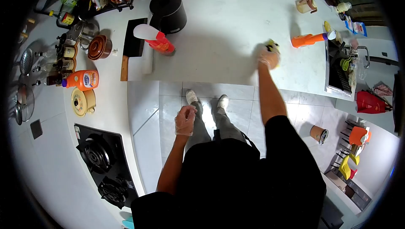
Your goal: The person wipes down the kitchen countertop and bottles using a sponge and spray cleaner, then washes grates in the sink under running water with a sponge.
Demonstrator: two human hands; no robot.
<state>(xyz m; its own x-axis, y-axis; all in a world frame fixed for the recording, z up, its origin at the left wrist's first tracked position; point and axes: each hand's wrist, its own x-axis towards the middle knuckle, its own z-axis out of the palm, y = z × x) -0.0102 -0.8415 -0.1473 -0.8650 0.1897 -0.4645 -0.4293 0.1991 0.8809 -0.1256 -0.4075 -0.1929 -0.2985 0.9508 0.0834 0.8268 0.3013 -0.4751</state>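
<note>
My right hand (268,58), in a clear plastic glove, is stretched out over the white counter (219,47). It presses a yellow and dark cleaning cloth or sponge (273,44) on the surface; its exact kind is too small to tell. Just right of it stands an orange spray bottle (307,40). My left hand (185,120), also gloved, hangs in front of the counter edge above the floor. Its fingers are curled in, and I see nothing in them.
At the counter's left are a red bottle (157,40), a black kettle (168,11) and a cleaver (125,66). Farther left sit an orange jug (84,80), a lidded pot (82,101) and a gas stove (105,165). A sink (339,70) is on the right; a bin (318,134) stands on the floor.
</note>
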